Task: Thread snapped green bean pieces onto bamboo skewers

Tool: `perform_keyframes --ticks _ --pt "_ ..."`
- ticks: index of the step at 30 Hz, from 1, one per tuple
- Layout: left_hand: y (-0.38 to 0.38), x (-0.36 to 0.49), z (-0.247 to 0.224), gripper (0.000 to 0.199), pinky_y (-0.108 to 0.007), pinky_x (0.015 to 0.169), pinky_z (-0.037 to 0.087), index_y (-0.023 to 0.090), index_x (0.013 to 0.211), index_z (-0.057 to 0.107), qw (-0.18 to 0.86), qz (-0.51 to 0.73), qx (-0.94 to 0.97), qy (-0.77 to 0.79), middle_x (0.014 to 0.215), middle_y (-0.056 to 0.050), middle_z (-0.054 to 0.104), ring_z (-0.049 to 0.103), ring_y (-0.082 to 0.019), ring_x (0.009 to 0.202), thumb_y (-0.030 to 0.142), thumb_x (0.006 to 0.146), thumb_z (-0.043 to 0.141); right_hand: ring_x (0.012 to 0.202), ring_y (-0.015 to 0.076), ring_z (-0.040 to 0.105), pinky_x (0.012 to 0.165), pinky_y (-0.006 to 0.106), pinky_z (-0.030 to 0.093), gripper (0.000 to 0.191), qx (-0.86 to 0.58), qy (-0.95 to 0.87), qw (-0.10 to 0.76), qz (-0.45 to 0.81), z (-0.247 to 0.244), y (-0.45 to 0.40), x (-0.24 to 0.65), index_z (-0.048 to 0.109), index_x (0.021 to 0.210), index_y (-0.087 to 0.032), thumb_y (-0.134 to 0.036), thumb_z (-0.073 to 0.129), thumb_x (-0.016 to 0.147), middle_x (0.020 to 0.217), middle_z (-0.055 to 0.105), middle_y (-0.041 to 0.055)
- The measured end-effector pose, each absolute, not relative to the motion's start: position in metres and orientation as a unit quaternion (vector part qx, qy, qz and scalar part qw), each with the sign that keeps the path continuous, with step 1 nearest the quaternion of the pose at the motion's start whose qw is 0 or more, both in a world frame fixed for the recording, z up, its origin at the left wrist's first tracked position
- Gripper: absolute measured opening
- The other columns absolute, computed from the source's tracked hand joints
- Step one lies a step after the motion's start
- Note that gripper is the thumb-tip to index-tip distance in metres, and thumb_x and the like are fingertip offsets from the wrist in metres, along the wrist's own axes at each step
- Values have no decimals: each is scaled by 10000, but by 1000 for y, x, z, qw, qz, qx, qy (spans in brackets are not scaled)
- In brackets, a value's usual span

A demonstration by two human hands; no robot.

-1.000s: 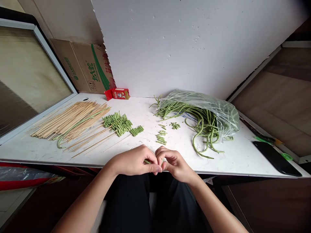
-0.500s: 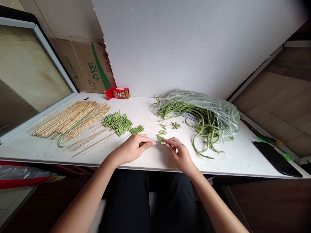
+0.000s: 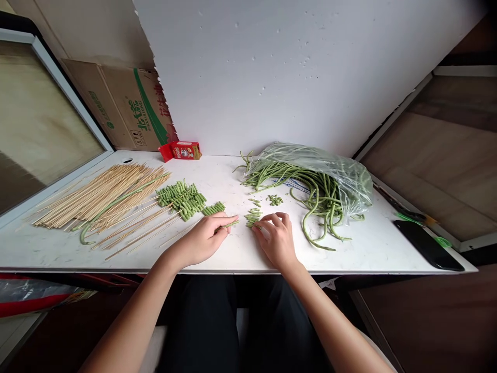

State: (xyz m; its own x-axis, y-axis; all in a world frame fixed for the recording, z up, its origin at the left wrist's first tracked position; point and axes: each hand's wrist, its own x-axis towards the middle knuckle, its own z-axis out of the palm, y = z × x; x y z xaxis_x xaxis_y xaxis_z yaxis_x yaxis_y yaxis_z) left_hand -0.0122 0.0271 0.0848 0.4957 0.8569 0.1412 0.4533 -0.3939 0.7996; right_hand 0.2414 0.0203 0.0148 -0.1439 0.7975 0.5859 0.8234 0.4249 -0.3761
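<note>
My left hand [image 3: 205,235] is closed on a long bean [image 3: 233,223], whose green end pokes out past the fingertips. My right hand [image 3: 275,235] rests with curled fingers at the near end of a short row of cut bean pieces [image 3: 253,215], thumb and fingertips pinching a piece there, partly hidden. Beyond it lies a small heap of bean tips [image 3: 275,200]. Left of my hands are bean pieces threaded on skewers [image 3: 181,199], with a smaller skewered row [image 3: 213,208] beside them.
Many bare bamboo skewers [image 3: 97,197] lie at the left, one long bean across them. At the right, a clear plastic bag [image 3: 349,178] spills long beans [image 3: 322,197]. A black phone [image 3: 427,245] lies near the right edge; a red box [image 3: 186,151] stands at the back.
My hands have drawn apart. The right one has settled over the near end of the row with a bean piece; the left still holds its bean. The view has shifted slightly.
</note>
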Motion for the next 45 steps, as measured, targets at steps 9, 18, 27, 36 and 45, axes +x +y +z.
perform_keyframes --ticks 9,18,27,36,45 --pt "23 -3 85 557 -371 978 618 292 1596 511 475 297 731 388 1211 -83 785 782 -206 974 292 1044 583 1082 295 639 859 459 560 344 -440 -735 486 174 44 -5 242 700 1327 -301 -325 742 987 1135 760 80" --pt "14 12 87 600 -314 996 608 326 1514 601 389 294 791 369 1135 -17 813 773 -195 1053 185 945 729 941 262 647 832 447 544 162 -380 -759 505 155 48 -9 238 785 1101 -299 -197 741 984 940 762 51" --pt "30 -14 88 590 -365 995 549 280 1443 638 187 313 836 409 1045 -16 786 732 -207 979 209 889 829 914 255 628 766 413 511 44 -442 -697 545 147 34 -2 250 761 1003 -279 -244 741 985 938 750 51" --pt "39 -21 86 585 -365 913 552 278 1425 582 207 328 814 432 1142 -42 727 697 -207 970 254 891 819 871 239 627 772 397 504 65 -474 -622 595 183 21 6 258 762 993 -270 -328 760 964 933 720 48" --pt "18 -18 101 371 -327 727 470 243 1026 575 209 165 812 519 893 -8 621 636 -235 831 498 860 787 919 244 682 769 382 535 188 -521 -571 618 147 22 18 283 760 994 -235 -414 770 939 992 750 74"
